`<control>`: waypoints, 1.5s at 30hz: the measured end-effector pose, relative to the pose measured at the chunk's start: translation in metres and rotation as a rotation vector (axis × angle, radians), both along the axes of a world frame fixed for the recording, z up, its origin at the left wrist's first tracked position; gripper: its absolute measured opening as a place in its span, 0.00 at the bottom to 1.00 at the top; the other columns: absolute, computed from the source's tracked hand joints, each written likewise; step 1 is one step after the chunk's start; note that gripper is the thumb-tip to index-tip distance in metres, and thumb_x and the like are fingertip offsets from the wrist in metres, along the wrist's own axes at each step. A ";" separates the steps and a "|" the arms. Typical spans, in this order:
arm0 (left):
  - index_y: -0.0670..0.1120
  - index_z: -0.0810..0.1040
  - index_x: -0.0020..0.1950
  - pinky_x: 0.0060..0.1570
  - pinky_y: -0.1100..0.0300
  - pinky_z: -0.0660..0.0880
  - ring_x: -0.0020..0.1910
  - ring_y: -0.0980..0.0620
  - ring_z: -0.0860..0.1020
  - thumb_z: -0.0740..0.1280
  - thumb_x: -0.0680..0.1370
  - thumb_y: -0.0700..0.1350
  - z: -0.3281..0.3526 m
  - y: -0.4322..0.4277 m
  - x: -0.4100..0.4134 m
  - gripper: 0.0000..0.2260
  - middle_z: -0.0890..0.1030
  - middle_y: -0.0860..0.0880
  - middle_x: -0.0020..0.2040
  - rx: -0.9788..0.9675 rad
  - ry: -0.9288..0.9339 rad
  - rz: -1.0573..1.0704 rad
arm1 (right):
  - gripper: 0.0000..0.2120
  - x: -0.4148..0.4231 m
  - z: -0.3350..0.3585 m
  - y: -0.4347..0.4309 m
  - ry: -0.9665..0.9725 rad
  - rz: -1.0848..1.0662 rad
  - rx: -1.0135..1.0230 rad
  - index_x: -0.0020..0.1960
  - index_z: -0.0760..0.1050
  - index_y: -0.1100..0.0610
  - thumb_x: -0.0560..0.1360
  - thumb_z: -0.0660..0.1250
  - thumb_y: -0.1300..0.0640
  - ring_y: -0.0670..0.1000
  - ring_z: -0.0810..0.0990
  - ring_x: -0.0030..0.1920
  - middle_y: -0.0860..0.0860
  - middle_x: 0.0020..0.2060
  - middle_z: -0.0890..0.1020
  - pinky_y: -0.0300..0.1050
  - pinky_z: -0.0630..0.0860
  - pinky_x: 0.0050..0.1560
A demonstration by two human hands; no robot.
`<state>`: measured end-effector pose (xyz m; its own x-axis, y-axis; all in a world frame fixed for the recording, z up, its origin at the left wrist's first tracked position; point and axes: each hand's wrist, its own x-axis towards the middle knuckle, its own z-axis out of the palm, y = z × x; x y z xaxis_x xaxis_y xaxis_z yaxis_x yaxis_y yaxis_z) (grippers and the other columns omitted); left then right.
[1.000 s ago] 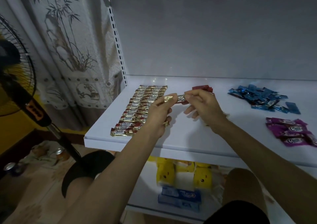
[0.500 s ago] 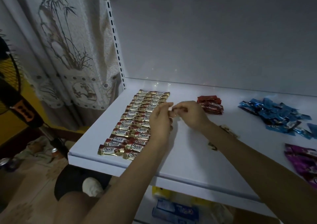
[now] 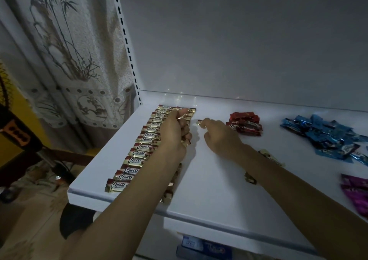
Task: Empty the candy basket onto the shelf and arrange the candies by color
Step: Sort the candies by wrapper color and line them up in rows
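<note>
1. The white shelf (image 3: 209, 180) lay under both hands.
2. Gold candies (image 3: 139, 152) ran in two rows beneath the left hand (image 3: 175, 130), from the shelf's front edge to its back.
3. Blue candies (image 3: 326, 136) lay piled far right of the right hand (image 3: 219, 136); purple candies (image 3: 356, 194) sat nearer the front.
4. Red candies (image 3: 245, 123) lay stacked just right of the right grip.
5. The left grip was clenched on gold candies over the rows.
6. The right grip pinched one small gold candy (image 3: 199, 122) at its fingertips, just right of the rows.
</note>
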<state>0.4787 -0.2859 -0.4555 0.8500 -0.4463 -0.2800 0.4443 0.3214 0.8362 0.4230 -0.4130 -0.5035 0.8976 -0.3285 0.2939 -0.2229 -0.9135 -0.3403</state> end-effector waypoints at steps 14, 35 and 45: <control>0.44 0.76 0.52 0.25 0.67 0.67 0.24 0.57 0.65 0.57 0.83 0.43 0.006 0.012 0.032 0.09 0.69 0.52 0.28 -0.294 0.123 -0.023 | 0.15 0.052 0.007 -0.044 0.084 -0.026 0.061 0.59 0.72 0.60 0.75 0.55 0.70 0.57 0.75 0.52 0.58 0.54 0.77 0.46 0.71 0.50; 0.49 0.80 0.43 0.35 0.64 0.73 0.34 0.57 0.77 0.70 0.76 0.40 -0.006 0.007 0.010 0.04 0.79 0.56 0.33 0.259 -0.939 -0.140 | 0.03 -0.039 0.055 0.023 -0.374 -0.027 1.285 0.45 0.76 0.57 0.77 0.65 0.61 0.47 0.82 0.34 0.52 0.37 0.82 0.39 0.76 0.36; 0.47 0.81 0.44 0.39 0.55 0.78 0.37 0.55 0.79 0.70 0.76 0.43 -0.012 0.011 0.000 0.02 0.82 0.50 0.40 0.403 -0.967 -0.157 | 0.06 -0.031 0.052 0.025 -0.472 -0.013 1.103 0.52 0.79 0.52 0.77 0.65 0.59 0.43 0.78 0.36 0.47 0.39 0.81 0.34 0.73 0.36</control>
<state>0.4784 -0.2748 -0.4677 0.7313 -0.5951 0.3332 -0.4551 -0.0619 0.8883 0.3922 -0.3879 -0.4515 0.7719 -0.6184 0.1474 0.1272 -0.0769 -0.9889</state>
